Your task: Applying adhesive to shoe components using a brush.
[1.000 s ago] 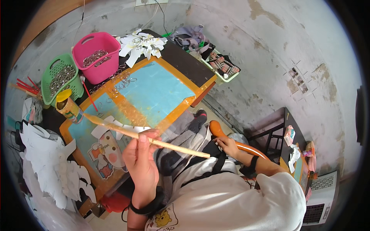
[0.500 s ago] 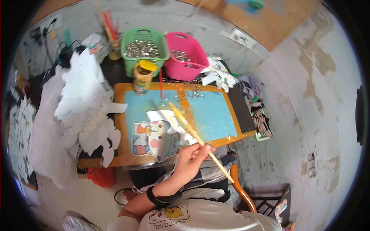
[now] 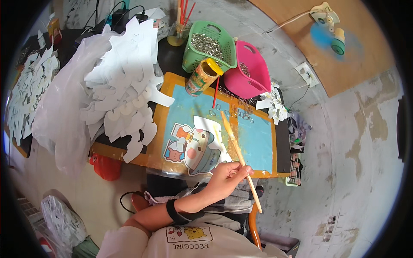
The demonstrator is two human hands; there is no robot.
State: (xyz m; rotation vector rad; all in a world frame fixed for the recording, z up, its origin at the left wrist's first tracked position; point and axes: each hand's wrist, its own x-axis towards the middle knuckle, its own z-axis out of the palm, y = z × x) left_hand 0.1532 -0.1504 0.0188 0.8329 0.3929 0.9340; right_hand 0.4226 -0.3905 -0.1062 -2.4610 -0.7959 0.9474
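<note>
My left hand (image 3: 228, 178), with a black band at the wrist, reaches in from the lower left. Its closed fingers and thumb grip the middle of a long pale wooden brush (image 3: 235, 146), whose yellowish tip points away over the blue mat (image 3: 258, 148). Left of the brush lies a printed cartoon cut-out (image 3: 200, 150), partly on other printed and white paper (image 3: 205, 123). Beyond the tip are several metal rings (image 3: 245, 109), a thin red stick (image 3: 216, 92) and a jar (image 3: 199, 79) with a yellow lid (image 3: 214, 66) tilted at its mouth. My right hand is out of view.
Green (image 3: 230, 53) and pink (image 3: 254, 86) baskets of metal rings stand at the back. White paper cut-outs (image 3: 124, 81) pile up on the left beside a plastic bag (image 3: 60, 129). More paper scraps (image 3: 273, 105) lie back right. A red bag (image 3: 106, 165) hangs below the table's left edge.
The view has turned, so the table sits farther right in the picture and appears tilted. My left hand keeps its grip on the brush, which now looks more upright.
</note>
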